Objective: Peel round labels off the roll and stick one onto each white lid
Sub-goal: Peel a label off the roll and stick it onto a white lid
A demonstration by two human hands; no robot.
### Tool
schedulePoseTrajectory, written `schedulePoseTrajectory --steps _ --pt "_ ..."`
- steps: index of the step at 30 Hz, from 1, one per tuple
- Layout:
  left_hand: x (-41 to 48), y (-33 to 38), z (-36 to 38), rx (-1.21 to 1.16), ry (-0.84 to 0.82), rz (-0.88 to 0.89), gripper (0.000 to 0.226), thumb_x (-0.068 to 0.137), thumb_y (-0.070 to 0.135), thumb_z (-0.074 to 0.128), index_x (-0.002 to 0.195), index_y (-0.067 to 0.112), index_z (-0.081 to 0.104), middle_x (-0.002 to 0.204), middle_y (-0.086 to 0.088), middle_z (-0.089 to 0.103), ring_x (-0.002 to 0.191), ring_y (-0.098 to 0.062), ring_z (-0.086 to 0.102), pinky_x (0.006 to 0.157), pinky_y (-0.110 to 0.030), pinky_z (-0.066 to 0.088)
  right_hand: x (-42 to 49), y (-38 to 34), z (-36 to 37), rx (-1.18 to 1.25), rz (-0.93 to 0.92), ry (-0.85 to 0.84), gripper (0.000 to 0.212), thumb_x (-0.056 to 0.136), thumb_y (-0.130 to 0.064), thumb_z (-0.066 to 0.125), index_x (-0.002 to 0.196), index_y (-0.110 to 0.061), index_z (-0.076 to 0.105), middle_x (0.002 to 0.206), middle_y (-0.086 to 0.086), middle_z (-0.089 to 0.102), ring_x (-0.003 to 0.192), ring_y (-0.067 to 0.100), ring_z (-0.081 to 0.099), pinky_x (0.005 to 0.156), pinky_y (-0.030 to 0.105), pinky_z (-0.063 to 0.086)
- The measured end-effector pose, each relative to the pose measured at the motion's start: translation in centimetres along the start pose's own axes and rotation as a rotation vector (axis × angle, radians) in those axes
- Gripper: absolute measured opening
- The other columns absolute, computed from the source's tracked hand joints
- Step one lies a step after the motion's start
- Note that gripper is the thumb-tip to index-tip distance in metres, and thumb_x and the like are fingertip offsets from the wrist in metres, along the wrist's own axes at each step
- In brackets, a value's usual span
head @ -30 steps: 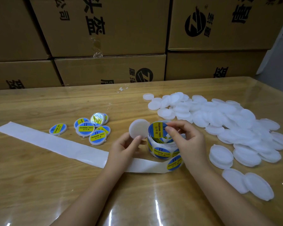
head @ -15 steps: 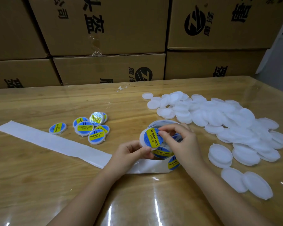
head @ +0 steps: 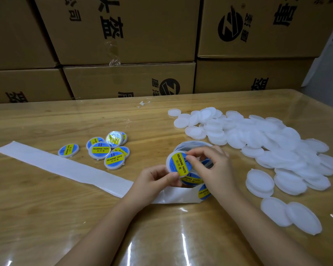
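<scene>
My left hand (head: 154, 179) holds a white lid (head: 176, 164) by its lower edge, tilted up toward me. A blue and yellow round label covers the lid's face. My right hand (head: 210, 166) presses its fingertips on the label's upper right part. Behind both hands stands the label roll (head: 192, 181), partly hidden, with more blue labels on it. Its bare white backing strip (head: 65, 167) trails away to the left across the table. Several labelled lids (head: 108, 148) lie in a cluster at the left.
A large heap of plain white lids (head: 258, 139) spreads over the right side of the wooden table (head: 46, 217), with a few loose ones (head: 288, 214) near the front right. Stacked cardboard boxes (head: 127, 79) wall off the far edge.
A second ago the lid was bare and my right hand was at the roll. The label has since come onto the lid, and my right fingers now press it down.
</scene>
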State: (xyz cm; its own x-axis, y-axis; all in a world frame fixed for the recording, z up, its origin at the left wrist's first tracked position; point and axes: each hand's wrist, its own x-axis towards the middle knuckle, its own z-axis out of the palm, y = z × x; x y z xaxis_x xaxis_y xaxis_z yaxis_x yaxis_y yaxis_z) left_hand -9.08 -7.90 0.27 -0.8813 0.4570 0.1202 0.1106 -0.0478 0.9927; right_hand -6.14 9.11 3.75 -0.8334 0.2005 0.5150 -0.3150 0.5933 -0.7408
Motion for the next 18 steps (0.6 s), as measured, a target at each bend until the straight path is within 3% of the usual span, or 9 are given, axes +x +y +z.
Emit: schedulePoseTrajectory --steps 11,14,18 --pt "-0.03 -0.06 0.07 0.014 -0.007 0.013 0.020 0.081 0.027 0.062 0.085 0.009 0.070 0.076 -0.002 0.073 0.078 -0.011 0.069 0.076 -0.019 0.051 -0.27 -0.09 0.22 -0.078 -0.111 0.056 0.006 0.076 -0.015 0.077 0.077 -0.019 0.072 0.068 -0.027 0.046 0.091 -0.021 0.039 0.082 0.045 0.044" --pt "-0.02 -0.08 0.00 0.031 -0.008 0.020 0.018 0.081 0.029 0.063 0.083 0.013 0.072 0.078 -0.003 0.073 0.081 -0.012 0.069 0.077 -0.020 0.051 -0.18 0.05 0.31 -0.121 -0.164 0.067 0.006 0.076 -0.017 0.077 0.077 -0.018 0.071 0.069 -0.030 0.046 0.087 -0.011 0.044 0.082 0.041 0.041" --pt "-0.08 0.05 0.01 0.039 -0.013 0.031 0.022 0.080 0.035 0.066 0.079 0.014 0.074 0.081 -0.005 0.074 0.084 -0.016 0.070 0.079 -0.023 0.052 -0.17 0.31 0.52 -0.252 -0.276 0.121 0.005 0.078 -0.026 0.069 0.076 -0.021 0.070 0.073 -0.020 0.062 0.077 0.014 0.056 0.080 0.034 0.032"
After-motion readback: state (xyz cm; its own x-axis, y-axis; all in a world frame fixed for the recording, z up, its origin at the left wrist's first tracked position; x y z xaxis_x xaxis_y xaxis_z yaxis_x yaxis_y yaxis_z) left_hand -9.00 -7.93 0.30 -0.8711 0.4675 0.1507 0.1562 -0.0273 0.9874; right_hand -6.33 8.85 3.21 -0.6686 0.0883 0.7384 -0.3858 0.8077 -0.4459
